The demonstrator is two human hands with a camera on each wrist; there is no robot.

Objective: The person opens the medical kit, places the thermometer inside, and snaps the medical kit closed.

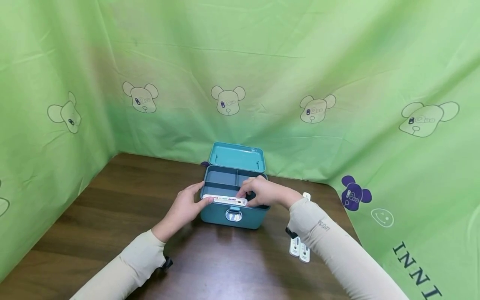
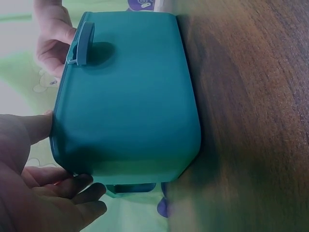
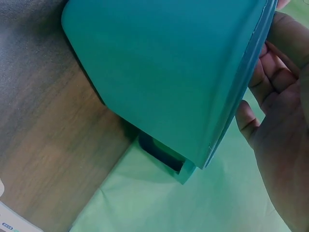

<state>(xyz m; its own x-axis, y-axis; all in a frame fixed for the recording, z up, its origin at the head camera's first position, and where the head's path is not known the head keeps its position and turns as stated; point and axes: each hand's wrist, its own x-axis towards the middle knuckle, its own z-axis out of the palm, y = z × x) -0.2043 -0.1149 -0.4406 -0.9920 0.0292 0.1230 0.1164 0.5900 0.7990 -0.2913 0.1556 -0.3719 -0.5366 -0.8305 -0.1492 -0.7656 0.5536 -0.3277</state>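
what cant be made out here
Head: middle of the white packets on the table, hidden by the right sleeve.
Head: fine print on the packet at the box, too small.
Left wrist: the box's inside, hidden by its walls.
Right wrist: those white packets, cut off at lower left.

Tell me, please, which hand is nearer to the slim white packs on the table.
The right hand: it is over the teal box, left of the slim white packs; the left hand is farther, at the box's left end.

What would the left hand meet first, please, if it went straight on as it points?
The left hand would probably meet the left end of the teal rectangular plastic box, though depth is unclear.
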